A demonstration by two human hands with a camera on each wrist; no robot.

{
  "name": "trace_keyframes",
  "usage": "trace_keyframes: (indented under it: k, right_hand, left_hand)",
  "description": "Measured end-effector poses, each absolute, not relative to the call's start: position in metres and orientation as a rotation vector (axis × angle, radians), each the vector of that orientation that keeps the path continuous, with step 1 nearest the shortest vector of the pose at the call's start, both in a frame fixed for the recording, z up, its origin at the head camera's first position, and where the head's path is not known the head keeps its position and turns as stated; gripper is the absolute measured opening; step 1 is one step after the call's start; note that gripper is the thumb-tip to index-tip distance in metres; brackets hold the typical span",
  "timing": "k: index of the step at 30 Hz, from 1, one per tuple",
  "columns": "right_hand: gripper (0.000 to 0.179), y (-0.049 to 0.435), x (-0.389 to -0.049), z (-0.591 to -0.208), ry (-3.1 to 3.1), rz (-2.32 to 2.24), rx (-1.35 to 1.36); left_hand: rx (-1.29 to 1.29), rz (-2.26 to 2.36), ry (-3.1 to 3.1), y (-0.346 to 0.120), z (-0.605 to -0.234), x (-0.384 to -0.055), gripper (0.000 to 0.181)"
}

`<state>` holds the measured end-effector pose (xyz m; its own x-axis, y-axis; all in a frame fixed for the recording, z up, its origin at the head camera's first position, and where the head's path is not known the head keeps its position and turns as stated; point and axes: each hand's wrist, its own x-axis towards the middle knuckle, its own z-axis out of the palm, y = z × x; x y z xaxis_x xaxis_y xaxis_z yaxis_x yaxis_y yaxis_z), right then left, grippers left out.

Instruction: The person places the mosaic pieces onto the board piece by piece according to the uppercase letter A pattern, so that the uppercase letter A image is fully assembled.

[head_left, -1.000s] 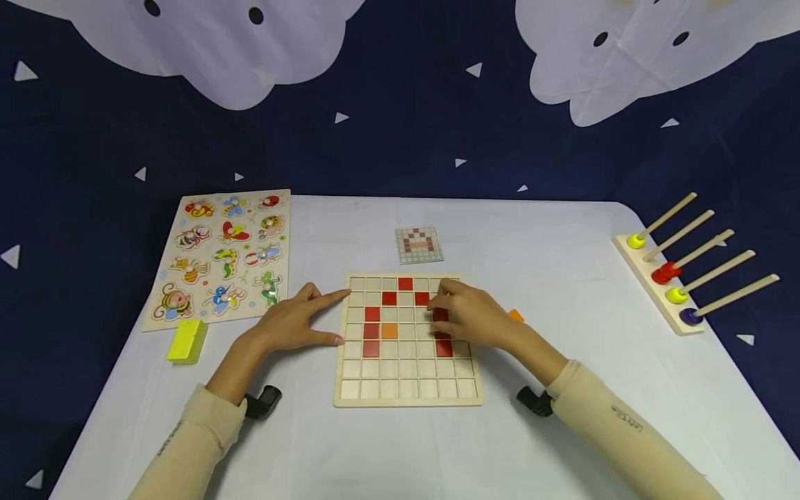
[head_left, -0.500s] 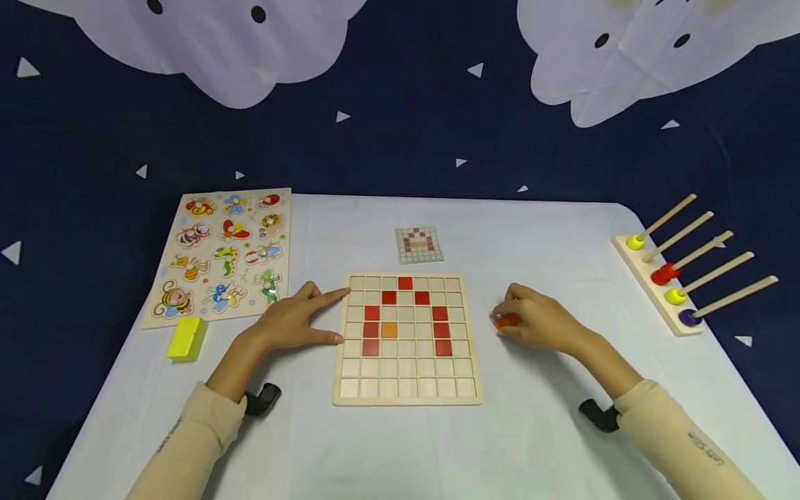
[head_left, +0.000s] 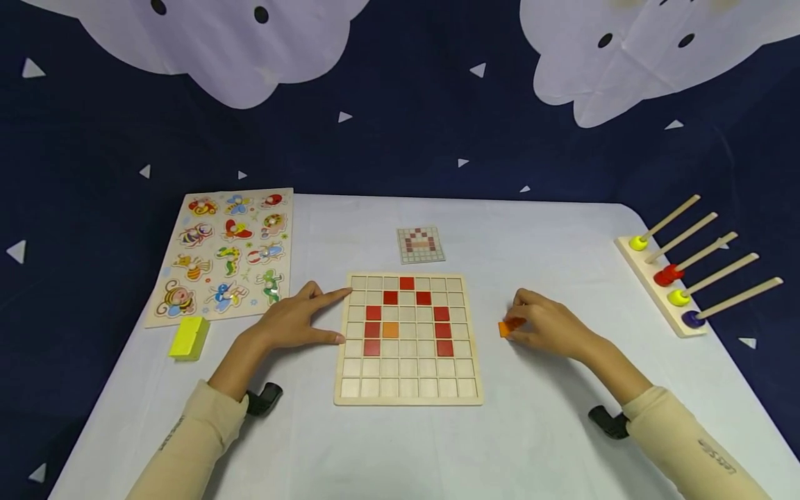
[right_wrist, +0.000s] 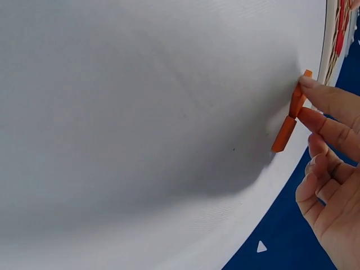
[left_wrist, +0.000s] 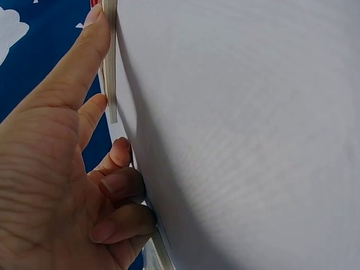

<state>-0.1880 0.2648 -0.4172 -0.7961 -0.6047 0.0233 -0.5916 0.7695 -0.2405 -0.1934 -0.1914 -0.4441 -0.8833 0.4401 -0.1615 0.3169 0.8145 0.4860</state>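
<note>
A wooden grid board [head_left: 409, 368] lies mid-table, holding several red tiles [head_left: 442, 330] in an arch and one orange tile [head_left: 390, 330] in its left half. Along the board's left edge, my left hand [head_left: 292, 323] rests with thumb and index finger extended against the frame; its other fingers are bent and hold nothing. My right hand [head_left: 545, 323] is on the table right of the board, thumb and index finger pinching a loose orange tile [right_wrist: 296, 101]. Another orange tile [right_wrist: 284, 134] lies against it in the right wrist view. The fingers partly cover these tiles in the head view.
A small pattern card [head_left: 421, 245] lies behind the board. On the left are an insect puzzle board [head_left: 215, 260] and a yellow block [head_left: 189, 339]. A wooden peg stand [head_left: 659, 285] with coloured beads stands at the far right. Dark cloth hangs behind the table.
My right hand has left the board's right side and moved right to the loose orange tiles, where it now pinches one. My left hand has stayed at the board's edge.
</note>
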Motion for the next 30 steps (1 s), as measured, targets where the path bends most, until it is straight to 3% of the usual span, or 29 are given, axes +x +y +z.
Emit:
trace_keyframes:
  k: [11, 30]
  right_hand:
    - [0.019, 0.254, -0.191, -0.413, 2.927, -0.405, -1.064]
    - [0.020, 0.171, -0.202, -0.393, 2.797, -0.432, -1.290]
  left_hand:
    - [0.583, 0.658, 2.737, -0.191, -0.443, -0.193, 0.089]
    - [0.575, 0.668, 2.733, -0.191, -0.443, -0.193, 0.089]
